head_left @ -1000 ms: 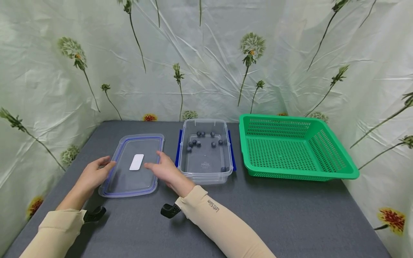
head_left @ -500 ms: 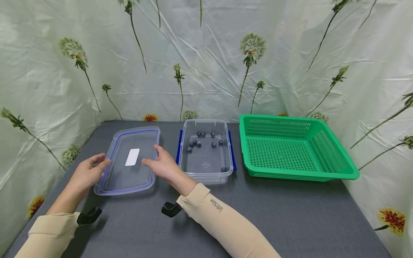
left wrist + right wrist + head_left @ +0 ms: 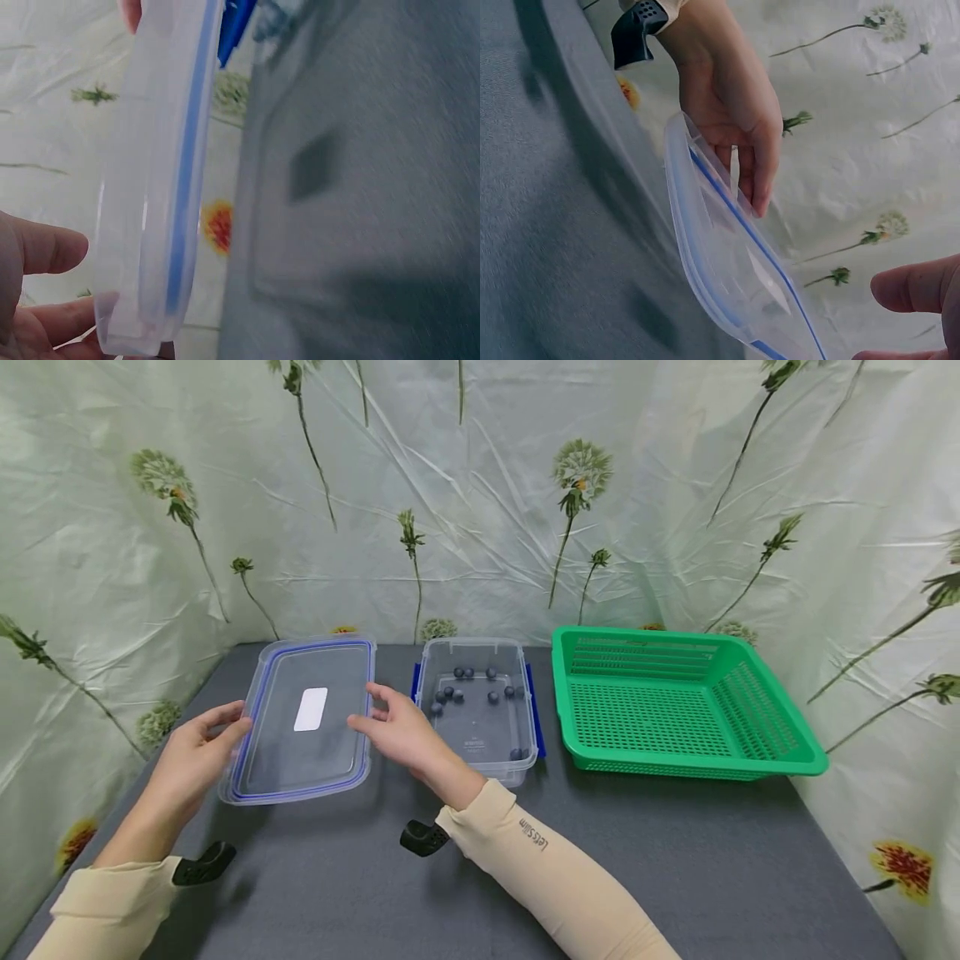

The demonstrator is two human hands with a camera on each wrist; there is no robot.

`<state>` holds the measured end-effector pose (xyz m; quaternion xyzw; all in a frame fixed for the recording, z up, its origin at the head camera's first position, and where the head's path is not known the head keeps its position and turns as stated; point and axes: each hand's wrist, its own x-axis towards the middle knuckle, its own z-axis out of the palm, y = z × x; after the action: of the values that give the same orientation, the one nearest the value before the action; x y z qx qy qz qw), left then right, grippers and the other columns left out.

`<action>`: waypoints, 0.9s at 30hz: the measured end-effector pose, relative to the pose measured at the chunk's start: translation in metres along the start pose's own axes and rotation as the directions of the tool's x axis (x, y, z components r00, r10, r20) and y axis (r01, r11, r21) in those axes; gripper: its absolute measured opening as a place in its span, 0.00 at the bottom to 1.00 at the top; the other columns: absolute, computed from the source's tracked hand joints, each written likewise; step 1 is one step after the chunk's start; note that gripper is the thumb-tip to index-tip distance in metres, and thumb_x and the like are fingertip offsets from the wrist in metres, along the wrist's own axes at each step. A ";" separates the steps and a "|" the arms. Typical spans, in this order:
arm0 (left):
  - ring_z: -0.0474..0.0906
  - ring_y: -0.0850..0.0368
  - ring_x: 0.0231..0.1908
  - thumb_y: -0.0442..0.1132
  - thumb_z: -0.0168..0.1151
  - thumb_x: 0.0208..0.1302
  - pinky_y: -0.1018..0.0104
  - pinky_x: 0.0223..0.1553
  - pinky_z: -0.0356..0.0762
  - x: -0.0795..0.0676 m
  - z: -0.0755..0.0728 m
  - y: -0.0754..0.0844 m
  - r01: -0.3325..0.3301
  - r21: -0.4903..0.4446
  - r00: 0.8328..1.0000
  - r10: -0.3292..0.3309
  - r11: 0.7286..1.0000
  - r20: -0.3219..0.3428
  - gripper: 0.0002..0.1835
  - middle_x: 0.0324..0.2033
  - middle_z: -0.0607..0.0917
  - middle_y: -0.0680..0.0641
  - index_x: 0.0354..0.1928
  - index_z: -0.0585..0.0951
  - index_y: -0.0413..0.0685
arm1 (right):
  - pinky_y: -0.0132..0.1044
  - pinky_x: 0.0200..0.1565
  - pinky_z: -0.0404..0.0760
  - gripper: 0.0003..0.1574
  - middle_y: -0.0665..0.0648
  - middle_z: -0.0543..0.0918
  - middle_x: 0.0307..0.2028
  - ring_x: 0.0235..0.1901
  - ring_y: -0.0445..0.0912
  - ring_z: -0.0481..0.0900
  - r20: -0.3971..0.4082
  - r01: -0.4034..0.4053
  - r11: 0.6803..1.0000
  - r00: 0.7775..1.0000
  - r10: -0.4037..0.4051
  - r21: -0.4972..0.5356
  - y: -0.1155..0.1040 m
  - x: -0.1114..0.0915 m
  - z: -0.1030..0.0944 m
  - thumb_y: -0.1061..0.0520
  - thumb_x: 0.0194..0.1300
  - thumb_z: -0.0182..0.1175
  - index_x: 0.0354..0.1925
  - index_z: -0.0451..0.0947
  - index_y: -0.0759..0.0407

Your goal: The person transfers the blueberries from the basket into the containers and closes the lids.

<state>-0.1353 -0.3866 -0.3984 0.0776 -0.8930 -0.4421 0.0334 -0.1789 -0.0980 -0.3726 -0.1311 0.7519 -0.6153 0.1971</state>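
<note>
A clear plastic lid [image 3: 341, 672] with a blue sealing ring and a white label [image 3: 311, 709] is held by both hands above the table. In the left wrist view its shadow falls on the cloth, apart from it. My left hand [image 3: 197, 750] holds the lid's left edge, fingers reaching beneath and thumb standing off its face. Along the right edge, my right hand [image 3: 408, 727] holds it with thumb and fingers spread at the rim. Beside the right hand stands a clear plastic box [image 3: 495, 768] with blue side latches, several blueberries [image 3: 458, 696] scattered on its floor.
To the right of the box sits a green perforated basket [image 3: 675, 767]. A grey cloth [image 3: 600, 860] covers the table, and a dandelion-print curtain [image 3: 495, 527] hangs behind it and at both sides. Black wrist cameras [image 3: 204, 864] jut from the sleeves.
Both hands have raised the lid and carried it toward the table's back. The right hand has shifted up and slightly rightward. Box and basket keep their places.
</note>
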 end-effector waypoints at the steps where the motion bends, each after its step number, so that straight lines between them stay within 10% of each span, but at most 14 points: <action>1: 0.66 0.88 0.44 0.51 0.46 0.87 0.88 0.38 0.76 0.000 0.001 0.003 -0.006 -0.005 1.000 0.006 1.000 -0.010 0.35 0.73 0.68 0.27 0.81 0.62 0.33 | 0.50 0.75 0.78 0.41 0.53 0.66 0.82 0.79 0.51 0.69 -0.001 0.004 1.000 1.000 -0.003 0.008 -0.001 -0.001 -0.004 0.51 0.80 0.62 0.83 0.62 0.52; 10: 0.71 0.84 0.48 0.54 0.52 0.85 0.87 0.41 0.77 -0.006 0.015 0.034 -0.053 -0.082 0.998 0.049 0.995 -0.044 0.35 0.68 0.74 0.42 0.82 0.64 0.39 | 0.50 0.71 0.81 0.34 0.58 0.68 0.80 0.72 0.52 0.77 -0.070 0.104 0.995 0.992 -0.104 -0.013 -0.006 -0.019 -0.043 0.54 0.81 0.60 0.79 0.69 0.55; 17: 0.79 0.79 0.45 0.48 0.55 0.84 0.81 0.40 0.84 -0.014 0.028 0.062 -0.140 -0.166 0.990 0.133 0.976 -0.054 0.33 0.50 0.79 0.72 0.81 0.65 0.38 | 0.49 0.65 0.84 0.29 0.59 0.71 0.77 0.70 0.56 0.79 -0.148 0.170 0.985 0.975 -0.167 0.006 -0.002 -0.034 -0.068 0.59 0.82 0.59 0.76 0.73 0.58; 27: 0.80 0.72 0.51 0.45 0.56 0.84 0.78 0.41 0.86 -0.028 0.054 0.095 -0.222 -0.220 0.975 0.214 0.950 -0.056 0.31 0.64 0.79 0.45 0.81 0.66 0.43 | 0.39 0.62 0.85 0.29 0.61 0.79 0.72 0.61 0.55 0.82 -0.298 0.243 0.968 0.930 -0.213 0.066 0.003 -0.052 -0.097 0.65 0.77 0.62 0.73 0.76 0.63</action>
<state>-0.1248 -0.2824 -0.3551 -0.0188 -0.8397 -0.5326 0.1047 -0.1768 0.0102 -0.3521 -0.1161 0.7199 -0.6840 0.0189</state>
